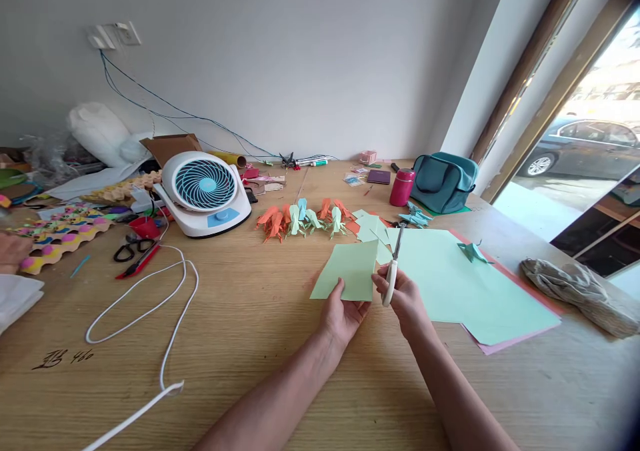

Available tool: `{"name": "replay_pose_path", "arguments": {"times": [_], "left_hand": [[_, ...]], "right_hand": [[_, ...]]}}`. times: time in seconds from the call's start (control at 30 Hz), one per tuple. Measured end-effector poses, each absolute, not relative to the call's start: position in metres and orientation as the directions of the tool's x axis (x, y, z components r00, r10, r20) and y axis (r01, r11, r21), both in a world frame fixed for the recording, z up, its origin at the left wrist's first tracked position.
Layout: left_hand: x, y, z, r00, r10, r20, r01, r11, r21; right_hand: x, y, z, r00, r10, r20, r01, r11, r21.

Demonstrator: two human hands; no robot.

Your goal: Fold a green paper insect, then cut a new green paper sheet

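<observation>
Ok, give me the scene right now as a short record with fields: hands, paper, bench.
left hand: holds the green paper square by its lower edge
right hand: grips the white-handled scissors, blades pointing up at the square's right edge
large green sheet: flat on the table, right of the hands
paper figures: in a row behind
desk fan: back left

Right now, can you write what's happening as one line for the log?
left hand: holds green paper square | right hand: holds white scissors, blades at the paper's right edge | big green sheet: flat on table
</observation>
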State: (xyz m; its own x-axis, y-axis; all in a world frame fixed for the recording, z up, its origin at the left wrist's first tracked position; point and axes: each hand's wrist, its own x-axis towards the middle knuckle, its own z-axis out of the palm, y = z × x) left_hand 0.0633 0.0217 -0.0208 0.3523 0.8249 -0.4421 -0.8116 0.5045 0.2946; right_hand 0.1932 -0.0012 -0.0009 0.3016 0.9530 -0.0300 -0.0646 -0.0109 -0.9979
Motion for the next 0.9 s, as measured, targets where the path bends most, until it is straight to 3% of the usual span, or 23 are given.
{"name": "replay_pose_path", "arguments": {"times": [0.1,0.2,0.33,0.47,0.53,0.9], "left_hand": [[0.055,0.036,-0.012,0.346,0.847,-0.404,-0.822,0.481,0.305],[0.042,0.047,0.001,0.256,0.873,-0.414,-0.874,0.392,0.286],[0.021,0.052,0.012,0.149,0.890,-0.431,-0.930,0.274,0.244],[0.002,0.053,0.014,0.115,0.905,-0.410,-0.959,0.208,0.191],[-0.005,0.054,0.014,0.100,0.910,-0.401,-0.964,0.188,0.186],[-0.017,0.053,0.019,0.074,0.933,-0.351,-0.973,0.145,0.179]], "right_hand": [[0.192,-0.003,0.002,0.306,0.952,-0.013,-0.014,-0.009,-1.000],[0.186,-0.006,0.003,0.193,0.981,-0.014,-0.069,0.000,-0.998],[0.165,-0.017,0.004,-0.176,0.984,0.030,-0.268,-0.019,-0.963],[0.144,-0.034,0.000,-0.517,0.853,0.075,-0.354,-0.133,-0.926],[0.139,-0.041,-0.003,-0.604,0.794,0.068,-0.363,-0.198,-0.911],[0.132,-0.044,-0.002,-0.645,0.764,-0.007,-0.327,-0.284,-0.901]]}}
